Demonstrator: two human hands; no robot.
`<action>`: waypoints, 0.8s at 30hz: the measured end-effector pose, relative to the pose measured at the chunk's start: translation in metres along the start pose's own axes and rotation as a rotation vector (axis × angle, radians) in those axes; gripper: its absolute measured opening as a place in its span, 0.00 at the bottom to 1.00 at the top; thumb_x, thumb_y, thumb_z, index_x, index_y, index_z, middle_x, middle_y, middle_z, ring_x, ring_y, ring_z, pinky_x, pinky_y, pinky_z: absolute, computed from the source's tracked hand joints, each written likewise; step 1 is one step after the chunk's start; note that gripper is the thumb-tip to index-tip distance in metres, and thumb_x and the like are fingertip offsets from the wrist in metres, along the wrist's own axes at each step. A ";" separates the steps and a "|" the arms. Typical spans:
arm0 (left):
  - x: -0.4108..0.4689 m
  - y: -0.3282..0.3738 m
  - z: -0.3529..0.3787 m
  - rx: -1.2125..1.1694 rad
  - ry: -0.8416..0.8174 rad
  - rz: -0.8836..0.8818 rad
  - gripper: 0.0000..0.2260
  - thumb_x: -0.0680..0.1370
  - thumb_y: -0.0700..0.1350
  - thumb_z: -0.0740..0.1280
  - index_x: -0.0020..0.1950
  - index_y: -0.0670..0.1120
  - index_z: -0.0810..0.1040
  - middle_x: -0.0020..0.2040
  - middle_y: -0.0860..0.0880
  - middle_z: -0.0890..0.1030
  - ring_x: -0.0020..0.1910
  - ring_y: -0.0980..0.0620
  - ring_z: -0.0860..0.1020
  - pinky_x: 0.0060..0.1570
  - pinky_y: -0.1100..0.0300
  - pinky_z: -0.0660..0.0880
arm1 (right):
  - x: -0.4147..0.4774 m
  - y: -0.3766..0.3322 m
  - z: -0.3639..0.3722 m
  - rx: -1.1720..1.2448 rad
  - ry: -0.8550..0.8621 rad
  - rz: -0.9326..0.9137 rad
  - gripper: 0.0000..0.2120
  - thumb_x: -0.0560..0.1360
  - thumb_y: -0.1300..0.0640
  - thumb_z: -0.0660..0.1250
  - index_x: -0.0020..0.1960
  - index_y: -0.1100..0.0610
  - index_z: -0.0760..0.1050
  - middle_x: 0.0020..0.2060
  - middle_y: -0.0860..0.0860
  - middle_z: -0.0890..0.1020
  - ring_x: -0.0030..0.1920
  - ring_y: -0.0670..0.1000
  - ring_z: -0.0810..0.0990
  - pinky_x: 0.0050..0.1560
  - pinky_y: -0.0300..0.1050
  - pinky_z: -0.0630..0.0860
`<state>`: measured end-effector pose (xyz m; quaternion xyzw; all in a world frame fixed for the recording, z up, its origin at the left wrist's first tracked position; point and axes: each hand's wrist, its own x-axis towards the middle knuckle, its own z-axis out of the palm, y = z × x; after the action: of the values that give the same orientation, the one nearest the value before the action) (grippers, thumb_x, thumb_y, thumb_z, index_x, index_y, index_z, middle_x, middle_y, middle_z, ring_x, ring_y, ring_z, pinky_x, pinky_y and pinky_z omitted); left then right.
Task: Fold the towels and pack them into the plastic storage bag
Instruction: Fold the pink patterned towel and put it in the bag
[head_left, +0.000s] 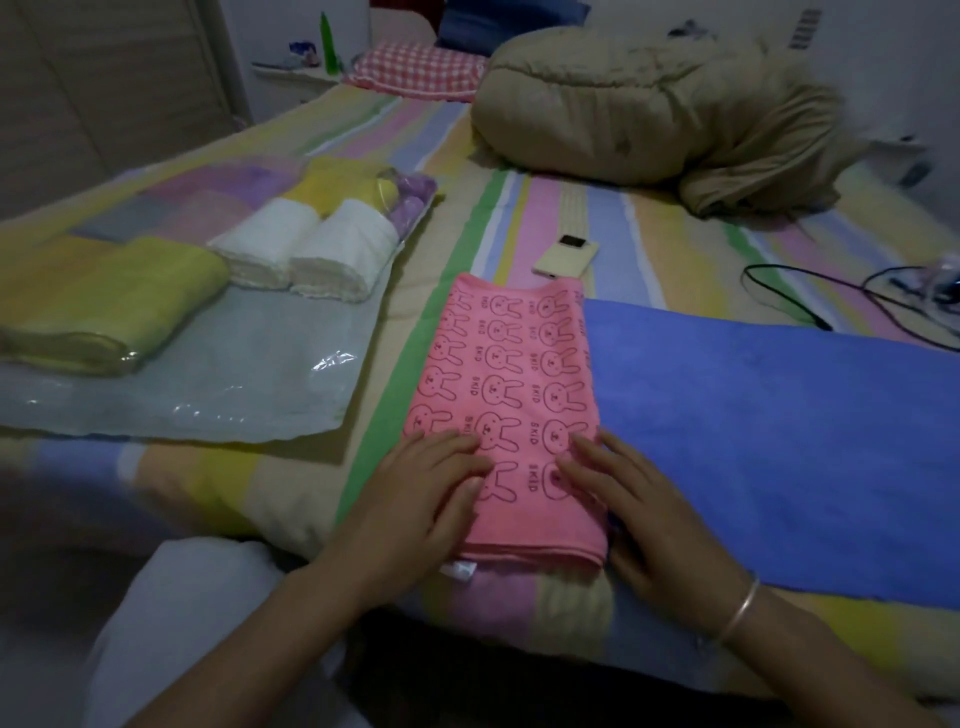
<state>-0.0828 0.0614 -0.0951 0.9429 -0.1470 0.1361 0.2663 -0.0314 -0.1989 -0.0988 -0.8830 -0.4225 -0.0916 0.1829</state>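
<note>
- Left hand lies flat, palm down and fingers spread wide, on the near left part of the pink towel; it grips nothing.
- Right hand also rests flat and spread on the near right edge of that towel, holding nothing; a silver bangle circles its wrist.
- Between and ahead of both hands, the pink towel, printed with rabbits, lies folded into a long strip running away from the person on the striped bedsheet.
- Just right of the right hand, a blue towel is spread flat, its left edge touching the pink strip.
- Well to the left of the left hand and farther away lies the plastic storage bag, clear and flat.
- Inside or on that bag, I cannot tell which, sit a folded green-yellow towel, two white rolled towels, plus yellow and purple ones behind.
- Beyond the pink towel's far end rests a small cream device.
- Far ahead of the right hand sits a bunched tan quilt.
</note>
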 end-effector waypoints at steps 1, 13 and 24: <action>-0.002 0.005 -0.001 -0.024 0.011 0.016 0.18 0.79 0.56 0.55 0.59 0.51 0.80 0.63 0.53 0.78 0.64 0.54 0.74 0.66 0.49 0.66 | -0.001 -0.003 0.000 -0.011 0.025 -0.023 0.30 0.69 0.62 0.65 0.71 0.54 0.67 0.71 0.53 0.69 0.73 0.56 0.64 0.71 0.53 0.64; -0.005 0.026 0.000 0.222 0.116 -0.246 0.24 0.61 0.38 0.70 0.56 0.49 0.76 0.47 0.48 0.81 0.45 0.44 0.78 0.44 0.53 0.76 | 0.016 -0.013 -0.009 0.292 0.236 0.157 0.21 0.77 0.52 0.53 0.65 0.55 0.75 0.63 0.49 0.78 0.63 0.47 0.74 0.63 0.39 0.70; -0.008 0.022 -0.059 -0.352 0.313 0.036 0.09 0.72 0.43 0.65 0.51 0.49 0.80 0.45 0.56 0.82 0.45 0.57 0.80 0.44 0.64 0.75 | 0.007 -0.023 -0.067 0.538 0.381 0.112 0.09 0.78 0.60 0.59 0.45 0.51 0.75 0.38 0.37 0.78 0.39 0.37 0.76 0.41 0.31 0.72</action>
<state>-0.1081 0.0768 -0.0388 0.8465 -0.1422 0.2577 0.4436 -0.0461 -0.2078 -0.0291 -0.7919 -0.3406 -0.1300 0.4899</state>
